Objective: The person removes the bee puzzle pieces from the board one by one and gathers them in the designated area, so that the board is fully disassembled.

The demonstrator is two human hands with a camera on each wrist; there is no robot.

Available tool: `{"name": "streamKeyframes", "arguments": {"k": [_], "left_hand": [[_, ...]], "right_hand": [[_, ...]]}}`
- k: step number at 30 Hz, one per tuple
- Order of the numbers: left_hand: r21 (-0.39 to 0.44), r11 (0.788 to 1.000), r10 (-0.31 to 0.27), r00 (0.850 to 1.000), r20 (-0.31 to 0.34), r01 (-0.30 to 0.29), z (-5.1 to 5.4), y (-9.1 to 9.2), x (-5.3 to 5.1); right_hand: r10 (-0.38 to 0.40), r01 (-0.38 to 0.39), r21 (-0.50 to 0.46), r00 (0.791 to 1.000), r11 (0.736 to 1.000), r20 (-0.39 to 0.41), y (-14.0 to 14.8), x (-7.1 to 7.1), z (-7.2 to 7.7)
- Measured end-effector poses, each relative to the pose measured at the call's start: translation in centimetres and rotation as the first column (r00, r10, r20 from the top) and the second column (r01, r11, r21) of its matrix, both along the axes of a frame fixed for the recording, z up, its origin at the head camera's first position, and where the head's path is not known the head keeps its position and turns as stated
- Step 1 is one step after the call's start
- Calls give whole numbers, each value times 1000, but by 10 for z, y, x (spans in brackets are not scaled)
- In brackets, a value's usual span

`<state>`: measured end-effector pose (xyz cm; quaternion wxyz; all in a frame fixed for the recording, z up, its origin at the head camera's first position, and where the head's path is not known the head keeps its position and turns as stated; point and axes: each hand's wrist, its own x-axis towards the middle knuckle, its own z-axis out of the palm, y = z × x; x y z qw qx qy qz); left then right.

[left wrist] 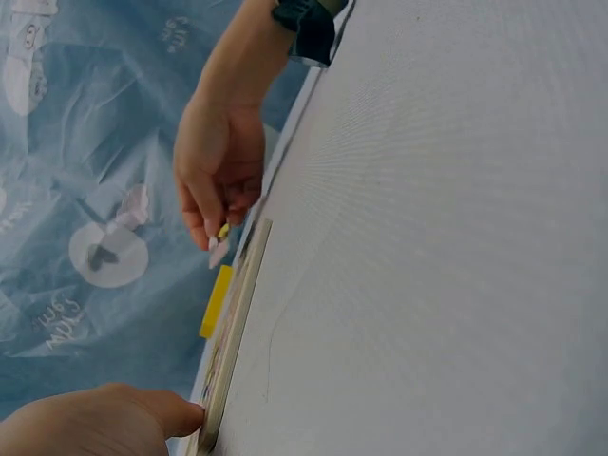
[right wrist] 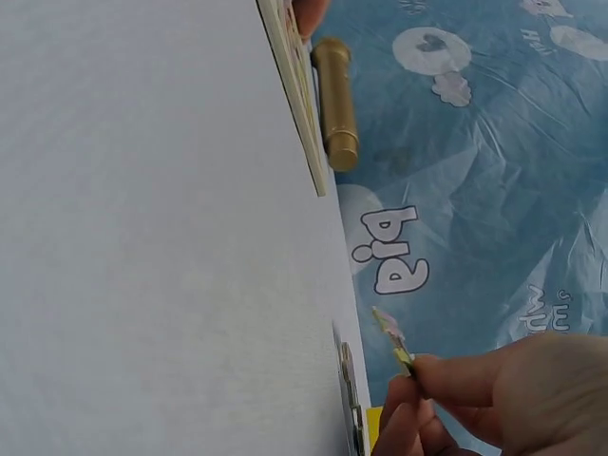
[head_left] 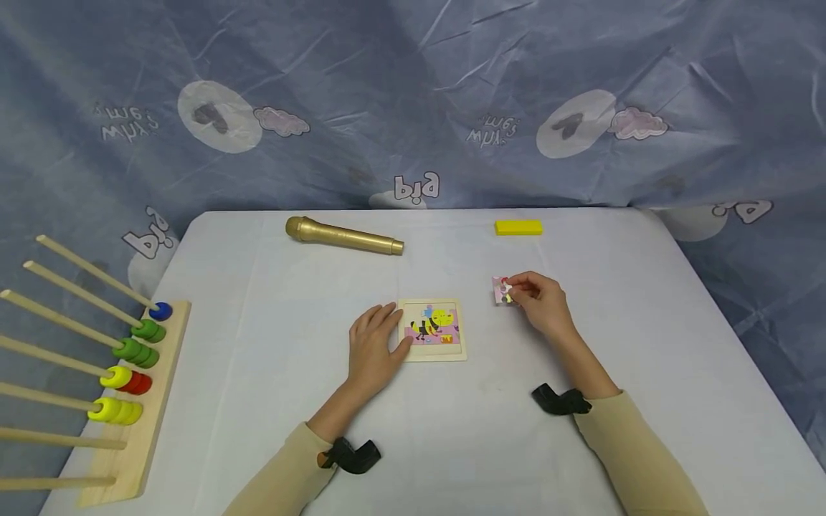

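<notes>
Your bee puzzle (head_left: 434, 328) looks partly filled, one strip (head_left: 439, 350) bare; your relaxed left hand (head_left: 374, 345) touches its frame (head_left: 462, 333), your right hand (head_left: 544, 302) pinches a loose piece (right wrist: 390, 329).

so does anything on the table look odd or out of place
Nothing looks spilled or broken. One oddity: on the counting frame, a yellow ring shares its rod with red rings, while every other loaded rod carries one colour. The puzzle board just looks unfinished.

A makeshift play space is suggested by the cartoon-printed drape (head_left: 361, 86) hung beyond the fingers (head_left: 383, 314), the white-covered bench (head_left: 271, 344) beneath and the bead abacus (head_left: 145, 437) leftward.
</notes>
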<state>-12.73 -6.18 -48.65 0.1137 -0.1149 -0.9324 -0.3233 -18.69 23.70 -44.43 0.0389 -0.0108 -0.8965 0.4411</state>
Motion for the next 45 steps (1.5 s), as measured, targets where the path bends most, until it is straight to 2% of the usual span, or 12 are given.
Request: {"name": "streamKeyframes", "arguments": {"k": [7,14,31,45], "left_hand": [[9,1000,2,1000,-1,-2,0,1,1],[-4,1000,1,1000,7,-1,-1,1,0],[2,1000,4,1000,4,-4,1,0,-1],[16,1000,-2,1000,0,2,2,1,1]], "right_hand": [[-10,11,87,1000,996,-16,1,2,-4],[-9,26,177,996,984,-94,-2,3,-12],[0,45,251,985,967,-174,-5,3,-14],[5,29,255,992,967,-129,-4,5,-15]]}}
